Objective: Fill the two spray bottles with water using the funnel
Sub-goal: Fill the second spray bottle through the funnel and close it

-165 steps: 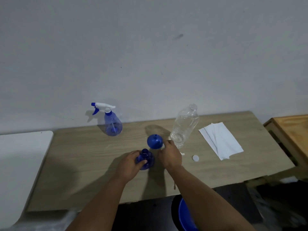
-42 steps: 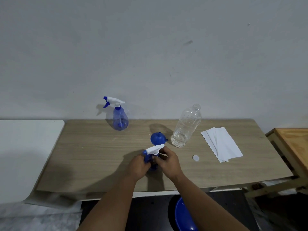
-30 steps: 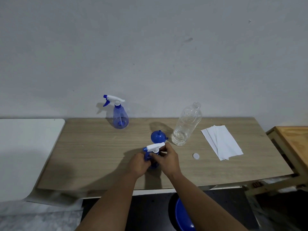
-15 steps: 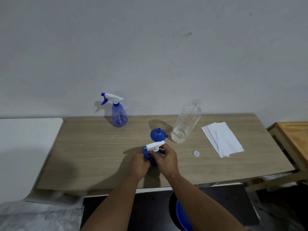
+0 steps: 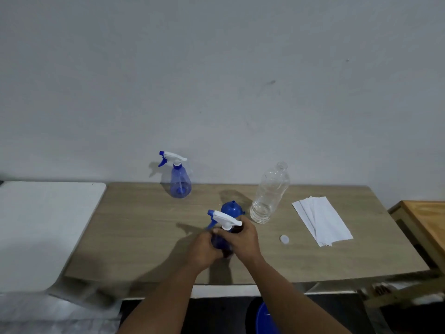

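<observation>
A blue spray bottle (image 5: 218, 242) stands near the table's front middle, its white trigger head (image 5: 225, 218) on top with the nozzle pointing left. My left hand (image 5: 203, 248) grips its body from the left. My right hand (image 5: 242, 239) curls round its neck just below the head. Right behind it a blue funnel (image 5: 231, 208) lies mouth down on the table. A second blue spray bottle (image 5: 180, 181) with its head on stands at the back by the wall. A clear plastic bottle (image 5: 269, 194), uncapped and holding a little water, stands to the funnel's right.
A white bottle cap (image 5: 284, 239) lies right of my hands. White paper sheets (image 5: 321, 219) lie further right on the wooden table (image 5: 134, 227). A white table (image 5: 41, 227) adjoins on the left, a wooden stand (image 5: 427, 219) on the right. A blue bucket (image 5: 265, 320) sits below.
5.5 s ago the near bottle had no head and my right hand was by the funnel. Now the trigger head sits on it, with both hands round the bottle, little changed over the last second.
</observation>
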A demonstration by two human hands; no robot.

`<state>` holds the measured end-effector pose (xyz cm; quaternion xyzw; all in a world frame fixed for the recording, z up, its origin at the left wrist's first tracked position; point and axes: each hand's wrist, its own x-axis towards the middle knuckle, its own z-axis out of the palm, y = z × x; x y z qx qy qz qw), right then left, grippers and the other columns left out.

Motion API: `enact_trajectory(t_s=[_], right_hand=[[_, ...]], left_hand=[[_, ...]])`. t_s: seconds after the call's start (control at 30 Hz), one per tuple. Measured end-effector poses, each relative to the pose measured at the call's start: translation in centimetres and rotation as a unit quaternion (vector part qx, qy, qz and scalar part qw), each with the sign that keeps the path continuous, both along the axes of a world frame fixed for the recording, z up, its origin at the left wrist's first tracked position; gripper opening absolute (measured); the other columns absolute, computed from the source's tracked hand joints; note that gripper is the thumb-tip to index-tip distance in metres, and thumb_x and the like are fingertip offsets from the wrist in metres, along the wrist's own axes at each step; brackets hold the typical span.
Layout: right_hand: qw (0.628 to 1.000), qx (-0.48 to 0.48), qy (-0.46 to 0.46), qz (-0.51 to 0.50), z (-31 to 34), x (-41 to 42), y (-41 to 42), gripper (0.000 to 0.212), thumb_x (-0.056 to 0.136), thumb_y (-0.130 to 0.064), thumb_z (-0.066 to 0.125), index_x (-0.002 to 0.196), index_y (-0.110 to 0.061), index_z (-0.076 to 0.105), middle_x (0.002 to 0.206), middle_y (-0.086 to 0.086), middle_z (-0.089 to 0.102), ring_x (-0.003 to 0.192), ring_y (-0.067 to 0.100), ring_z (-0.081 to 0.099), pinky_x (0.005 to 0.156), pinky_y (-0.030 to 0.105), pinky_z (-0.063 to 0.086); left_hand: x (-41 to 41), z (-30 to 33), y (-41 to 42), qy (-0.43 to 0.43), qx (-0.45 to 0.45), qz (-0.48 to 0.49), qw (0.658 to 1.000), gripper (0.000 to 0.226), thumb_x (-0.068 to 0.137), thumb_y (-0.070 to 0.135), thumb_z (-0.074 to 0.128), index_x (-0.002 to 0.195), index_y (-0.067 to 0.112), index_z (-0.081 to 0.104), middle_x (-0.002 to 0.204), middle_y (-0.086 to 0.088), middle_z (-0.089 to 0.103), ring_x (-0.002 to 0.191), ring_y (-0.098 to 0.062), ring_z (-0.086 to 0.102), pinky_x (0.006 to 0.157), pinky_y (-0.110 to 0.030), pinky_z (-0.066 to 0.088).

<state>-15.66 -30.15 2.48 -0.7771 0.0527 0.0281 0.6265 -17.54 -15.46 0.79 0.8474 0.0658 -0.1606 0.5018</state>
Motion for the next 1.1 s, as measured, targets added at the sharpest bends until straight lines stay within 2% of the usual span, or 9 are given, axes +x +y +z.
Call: enact_trajectory(t_s=[0.1, 0.2, 0.33, 0.4, 0.47, 0.57, 0.8, 0.9, 1.1], right_hand=[[0.996, -0.018, -0.022, 0.084, 2.4, 0.9, 0.1, 0.066, 0.057, -0.045, 0.100, 0.083, -0.006, 0.053, 0.068, -0.001, 0.055, 0.064, 0.010, 0.052, 0.062, 0.030, 0.045], [0.986, -0.005, -0.042, 0.160, 6.1, 1.6, 1.8, 0.040, 0.071, -0.038, 0.094, 0.091, -0.017, 0.066, 0.080, 0.005, 0.069, 0.074, 0.019, 0.066, 0.070, 0.032, 0.053], [0.974, 0.001, -0.053, 0.221, 9.3, 2.1, 5.5, 0.019, 0.090, -0.030, 0.078, 0.099, -0.014, 0.075, 0.093, 0.009, 0.076, 0.085, 0.018, 0.072, 0.085, 0.045, 0.057], [0.968, 0.010, -0.060, 0.243, 10.4, 2.2, 7.0, 0.010, 0.096, -0.027, 0.073, 0.100, -0.020, 0.079, 0.093, 0.000, 0.079, 0.086, 0.006, 0.072, 0.080, 0.031, 0.058], [0.964, 0.026, -0.075, 0.254, 11.1, 2.1, 8.3, 0.013, 0.100, -0.023, 0.068, 0.107, -0.022, 0.080, 0.098, -0.008, 0.079, 0.089, 0.001, 0.072, 0.078, 0.017, 0.052], [0.962, 0.044, -0.084, 0.255, 11.2, 1.9, 10.0, 0.016, 0.102, -0.018, 0.066, 0.112, -0.020, 0.078, 0.106, -0.006, 0.080, 0.099, 0.007, 0.073, 0.080, 0.021, 0.054], [0.974, -0.057, -0.038, 0.218, 5.9, -0.5, 11.8, 0.019, 0.088, -0.025, 0.063, 0.075, -0.011, 0.061, 0.071, 0.013, 0.064, 0.059, 0.012, 0.054, 0.059, 0.036, 0.044], [0.976, -0.102, 0.001, 0.190, 3.2, -2.2, 11.7, 0.026, 0.079, -0.027, 0.063, 0.064, -0.013, 0.046, 0.057, 0.004, 0.046, 0.054, 0.012, 0.042, 0.058, 0.033, 0.035], [0.964, -0.160, 0.088, 0.191, 0.6, -4.8, 10.6, 0.030, 0.086, -0.034, 0.067, 0.061, -0.025, 0.054, 0.053, -0.007, 0.054, 0.054, 0.010, 0.051, 0.059, 0.031, 0.040]], left_hand=[[-0.4, 3.2, 1.4, -0.021, 0.008, -0.030, 0.999, 0.037, 0.062, 0.017, 0.088, 0.094, 0.023, 0.070, 0.080, 0.012, 0.075, 0.074, -0.002, 0.070, 0.070, -0.031, 0.057], [-0.4, 6.1, 2.7, -0.026, 0.002, -0.035, 0.999, 0.054, 0.058, 0.021, 0.092, 0.107, 0.022, 0.070, 0.100, 0.004, 0.076, 0.090, -0.009, 0.072, 0.085, -0.034, 0.058], [-0.7, 9.1, 4.7, -0.054, 0.069, -0.029, 0.996, 0.054, 0.055, 0.047, 0.086, 0.104, 0.031, 0.069, 0.095, 0.013, 0.075, 0.087, -0.008, 0.071, 0.087, -0.042, 0.057], [-1.4, 10.0, 5.7, -0.061, 0.080, -0.011, 0.995, 0.054, 0.061, 0.051, 0.084, 0.109, 0.034, 0.067, 0.100, 0.017, 0.074, 0.089, -0.007, 0.071, 0.088, -0.043, 0.057], [-2.4, 9.7, 7.2, -0.055, 0.084, 0.008, 0.995, 0.075, 0.063, 0.067, 0.079, 0.129, 0.038, 0.057, 0.123, 0.023, 0.065, 0.108, -0.007, 0.067, 0.097, -0.039, 0.054], [-4.8, 7.9, 10.5, -0.039, 0.166, 0.031, 0.985, 0.124, 0.054, 0.095, 0.062, 0.156, 0.034, 0.028, 0.153, 0.016, 0.041, 0.139, -0.012, 0.045, 0.112, -0.034, 0.041], [-9.1, 4.2, 15.8, -0.093, 0.349, 0.122, 0.925, 0.091, 0.081, 0.076, 0.051, 0.156, 0.029, 0.032, 0.159, 0.005, 0.036, 0.143, -0.018, 0.039, 0.116, -0.037, 0.036], [-9.9, 3.8, 16.5, -0.079, 0.374, 0.146, 0.912, 0.095, 0.076, 0.081, 0.040, 0.156, 0.030, 0.032, 0.158, 0.002, 0.038, 0.144, -0.020, 0.037, 0.116, -0.041, 0.035], [-10.4, 3.4, 16.1, -0.084, 0.391, 0.155, 0.903, 0.097, 0.073, 0.082, 0.030, 0.151, 0.027, 0.041, 0.155, 0.000, 0.043, 0.142, -0.022, 0.040, 0.114, -0.041, 0.038]])
